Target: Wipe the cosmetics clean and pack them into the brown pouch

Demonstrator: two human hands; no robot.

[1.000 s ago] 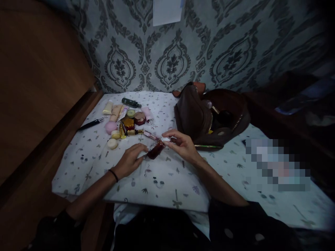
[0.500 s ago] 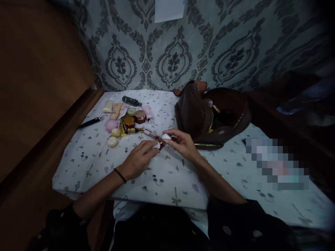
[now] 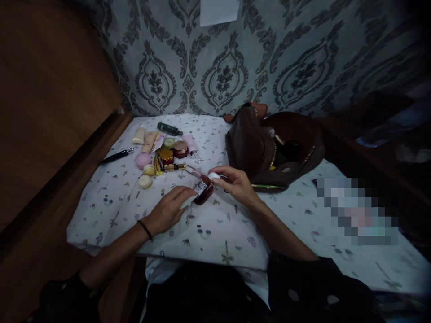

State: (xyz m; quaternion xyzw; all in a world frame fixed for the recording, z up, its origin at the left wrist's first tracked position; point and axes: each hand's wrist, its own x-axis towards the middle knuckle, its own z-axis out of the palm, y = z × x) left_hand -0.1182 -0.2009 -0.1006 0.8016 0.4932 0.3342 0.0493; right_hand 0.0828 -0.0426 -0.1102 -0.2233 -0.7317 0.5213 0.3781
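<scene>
A small dark red bottle [image 3: 204, 191] with a printed label lies tilted on the patterned cloth [image 3: 208, 242]. My right hand [image 3: 235, 183] pinches its white top [image 3: 214, 176] between thumb and fingers. On the bottle's near left side, my left hand [image 3: 171, 207] has its fingers closed on a white piece [image 3: 188, 201] that looks like tissue, close to the glass. A slim pink tube [image 3: 193, 171] lies just behind the bottle, beside a gold-capped vial [image 3: 173, 167].
Behind my left hand lie jars [image 3: 180, 149], cream tubes [image 3: 150, 141], a green bottle [image 3: 169, 129], a pink ball [image 3: 143, 160], macaron-like rounds [image 3: 144, 181] and a black pen [image 3: 117, 156]. An open brown bag [image 3: 249, 148] stands right; a wooden panel [image 3: 57, 112] borders the left.
My left hand has drawn back toward the lower left with the white piece, uncovering the bottle's label and body. My right hand stays at the bottle's top.
</scene>
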